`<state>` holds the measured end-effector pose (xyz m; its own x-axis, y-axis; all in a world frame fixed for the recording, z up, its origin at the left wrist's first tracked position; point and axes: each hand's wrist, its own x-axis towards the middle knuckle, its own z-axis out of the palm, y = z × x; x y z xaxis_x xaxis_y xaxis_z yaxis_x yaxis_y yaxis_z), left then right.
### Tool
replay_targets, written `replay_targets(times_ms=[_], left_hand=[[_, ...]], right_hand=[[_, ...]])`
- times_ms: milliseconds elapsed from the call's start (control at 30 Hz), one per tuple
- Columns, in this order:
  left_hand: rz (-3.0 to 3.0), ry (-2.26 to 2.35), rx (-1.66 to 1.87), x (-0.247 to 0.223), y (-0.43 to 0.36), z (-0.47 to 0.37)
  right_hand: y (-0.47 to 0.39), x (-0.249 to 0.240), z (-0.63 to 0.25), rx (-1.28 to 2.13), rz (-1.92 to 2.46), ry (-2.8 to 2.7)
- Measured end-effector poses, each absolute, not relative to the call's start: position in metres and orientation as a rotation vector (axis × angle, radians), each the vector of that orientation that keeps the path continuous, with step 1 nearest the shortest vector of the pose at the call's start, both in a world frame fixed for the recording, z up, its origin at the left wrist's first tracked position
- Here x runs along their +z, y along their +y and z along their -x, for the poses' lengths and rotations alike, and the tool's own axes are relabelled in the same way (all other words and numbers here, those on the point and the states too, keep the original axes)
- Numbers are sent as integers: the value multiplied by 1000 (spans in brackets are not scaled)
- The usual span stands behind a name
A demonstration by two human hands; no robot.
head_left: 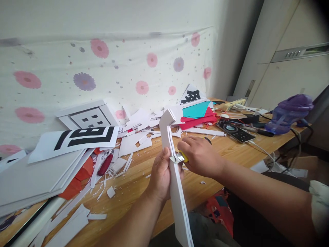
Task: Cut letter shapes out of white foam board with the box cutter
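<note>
My left hand (162,176) is closed around a long white foam board piece (178,202), with the thumb along its near face. The piece is held up off the table, its bent upper end leaning away and its lower end running out of view at the bottom. My right hand (199,154) grips a yellow utility knife (184,156) from the right. Its metal blade (176,158) lies across the layered edge of the board, just above my left fingers. Most of the knife's handle is hidden in my right fist.
White offcuts (136,142) litter the wooden table (138,171). Stacked boards (33,175) and a printed sheet (84,137) lie left, near a red-handled tool (105,164). Right are a phone (235,130), cables and a purple bottle (288,115). Teal sheets (195,109) lie behind.
</note>
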<state>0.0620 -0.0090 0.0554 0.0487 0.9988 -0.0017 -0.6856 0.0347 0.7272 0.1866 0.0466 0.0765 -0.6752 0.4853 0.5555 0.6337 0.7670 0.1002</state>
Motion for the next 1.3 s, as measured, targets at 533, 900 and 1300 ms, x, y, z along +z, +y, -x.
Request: replay_targets(times_ms=[533,900,1300], left_hand=[[-632,582,1397,53,-12,-67],[-694,595,1382,48,-12,-68],[-630,548,1325,51,-16,-71]], right_hand=[[53,76,-190,-373,925,-2445],[53,79,-191,-338,942,-2438],[64,77,-196,-305,1050,-2408]])
